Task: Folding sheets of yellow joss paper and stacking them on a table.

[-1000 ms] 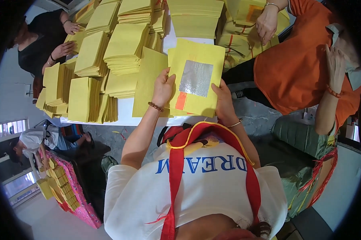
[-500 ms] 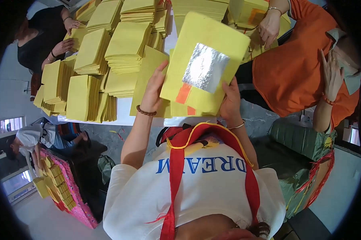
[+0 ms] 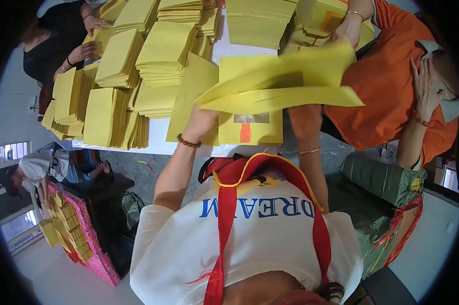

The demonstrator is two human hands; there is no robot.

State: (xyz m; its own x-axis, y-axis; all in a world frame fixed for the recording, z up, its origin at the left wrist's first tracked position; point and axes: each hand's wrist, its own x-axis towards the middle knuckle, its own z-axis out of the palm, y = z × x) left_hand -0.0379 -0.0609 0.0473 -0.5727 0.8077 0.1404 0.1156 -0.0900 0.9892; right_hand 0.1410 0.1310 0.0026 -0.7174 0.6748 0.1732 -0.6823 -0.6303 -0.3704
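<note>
Above the near edge of the white table (image 3: 163, 145), both hands hold up a yellow paper sheet (image 3: 280, 84) that is bent over so its flat face lies nearly edge-on to the camera; the left hand (image 3: 201, 122) grips its lower left part with the fingers hidden behind the paper, and the right hand (image 3: 305, 119) grasps it from below on the right. Just under the lifted sheet, another yellow sheet (image 3: 251, 128) lies flat on the table, bearing a dull silver square with a small orange rectangle (image 3: 245, 133) below it. To the left stand many stacks of yellow paper (image 3: 163, 51), some upright, some fanned. A person in black (image 3: 51, 46) touches stacks at the far left, and a person in an orange shirt (image 3: 387, 86) rests a hand on a bundle at the far right. Beside the table on the right sits a green wrapped bundle (image 3: 387, 178) tied with red cord, on a grey floor; a pink tray of yellow packets (image 3: 82, 239) shows lower left.
</note>
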